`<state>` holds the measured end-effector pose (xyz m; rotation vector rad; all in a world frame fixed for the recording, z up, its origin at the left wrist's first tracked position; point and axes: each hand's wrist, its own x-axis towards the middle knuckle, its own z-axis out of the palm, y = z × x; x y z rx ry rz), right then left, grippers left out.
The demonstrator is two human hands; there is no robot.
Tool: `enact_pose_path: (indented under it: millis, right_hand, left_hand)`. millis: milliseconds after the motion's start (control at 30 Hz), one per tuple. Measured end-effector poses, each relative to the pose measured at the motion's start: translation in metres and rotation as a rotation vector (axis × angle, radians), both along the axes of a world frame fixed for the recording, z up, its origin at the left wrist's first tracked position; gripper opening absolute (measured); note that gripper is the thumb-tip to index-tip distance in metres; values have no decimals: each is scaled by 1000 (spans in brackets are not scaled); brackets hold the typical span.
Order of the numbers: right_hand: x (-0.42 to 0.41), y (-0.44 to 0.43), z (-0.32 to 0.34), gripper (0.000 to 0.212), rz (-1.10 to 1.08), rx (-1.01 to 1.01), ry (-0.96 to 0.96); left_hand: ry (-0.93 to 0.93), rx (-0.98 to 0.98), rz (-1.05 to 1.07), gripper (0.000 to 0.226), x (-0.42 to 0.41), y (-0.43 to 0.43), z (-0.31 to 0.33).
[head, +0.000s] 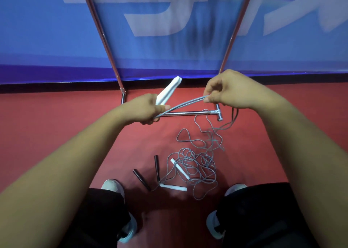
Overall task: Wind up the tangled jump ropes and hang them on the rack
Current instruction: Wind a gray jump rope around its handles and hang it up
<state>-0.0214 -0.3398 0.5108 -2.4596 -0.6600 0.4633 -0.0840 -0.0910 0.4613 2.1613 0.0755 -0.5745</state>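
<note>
**A:** How many handles do you count?

**B:** Six. Two white handles (167,91) are held side by side in the left hand (148,109), its grip clamped round their lower ends. They point up and away from the person.

**A:** And the right hand (226,89)?

**B:** Its grip pinches a grey cord (186,103) between thumb and fingers. Two strands of that cord run across from the left hand, close together. More cord hangs from the right hand down to the floor (56,134).

**A:** The other four handles?

**B:** They are on the red floor, below the hands. Two loose white handles (179,167) and two black handles (156,165) lie at the near edge of a tangle (197,165) of grey loops. How many ropes are in that heap I cannot tell.

**A:** The rack (188,113)?

**B:** One metal base bar lies on the floor just behind the hands. Two slanted poles (101,33) rise from the base in front of a blue banner (160,50). No rope touches the poles.
</note>
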Motion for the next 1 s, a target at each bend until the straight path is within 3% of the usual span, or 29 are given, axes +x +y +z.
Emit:
enact_pose_path:
  millis: [133,233,433,533,667,800,1000]
  right_hand:
    - [6,-7,0,16,-29,0,-24]
    - [9,-14,0,11,-45,17,5]
    - [14,-15,-1,16,-137,158,-134]
    - [12,-5,1,18,-133,202,-228]
    - [14,0,-7,17,-162,259,-216]
    - [18,-4,-17,18,-249,347,-94]
    - [18,0,-31,14,-275,307,61]
  left_hand:
    - [11,-61,-55,28,-3,1,1]
    - [-6,-91,-97,37,-6,2,4]
    - [129,3,-259,73,-8,5,-5]
    - [194,26,-397,64,-12,-7,-10]
    - [116,-6,-493,39,-19,-20,-10]
    - [-5,-220,-409,31,-21,-19,-5]
    - [-71,-447,-243,25,-21,-15,0]
